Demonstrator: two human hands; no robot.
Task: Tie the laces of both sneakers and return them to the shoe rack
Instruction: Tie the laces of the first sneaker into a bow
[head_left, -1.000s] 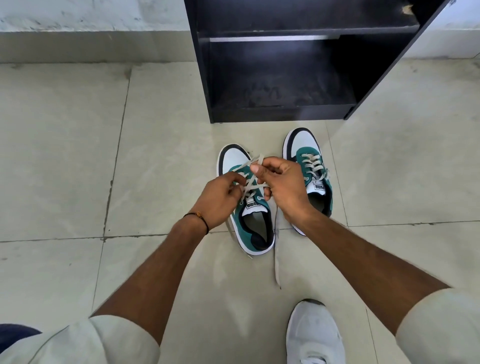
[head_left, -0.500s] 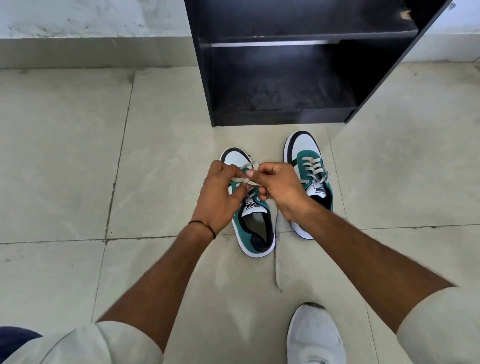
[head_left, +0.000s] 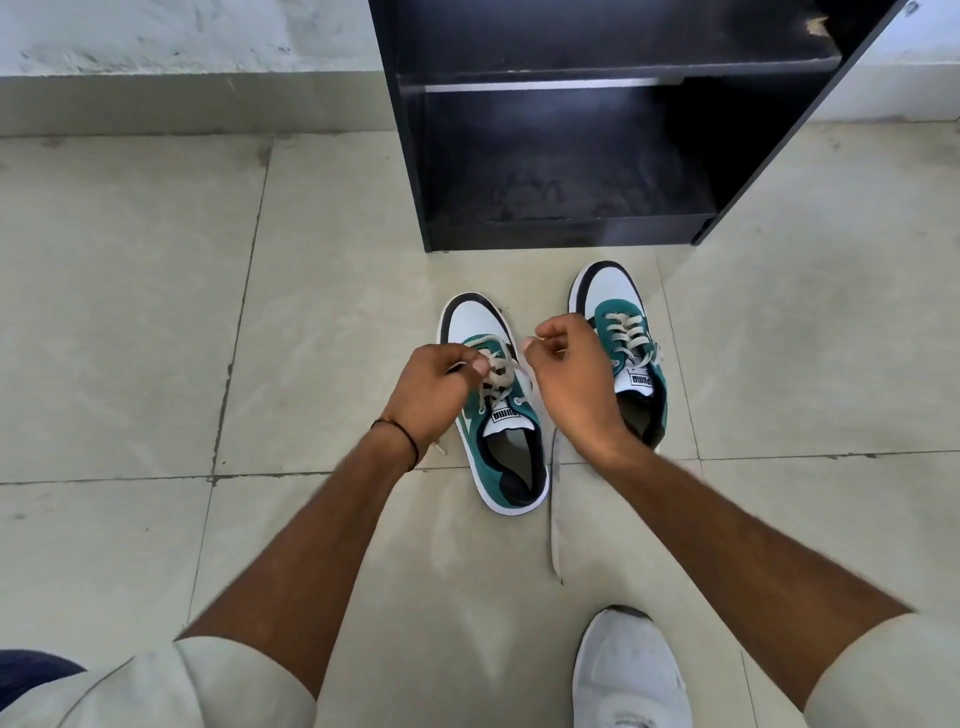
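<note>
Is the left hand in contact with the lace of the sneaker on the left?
Touching. The head view shows the left hand pinching the lace above the left sneaker.

Left hand (head_left: 431, 387), right hand (head_left: 571, 374) on laces (head_left: 497, 375)

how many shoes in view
3. The left teal sneaker sits mid-floor; the right teal sneaker stands beside it, nearer the rack; a white shoe shows at the bottom edge. More could sit out of frame.
</note>
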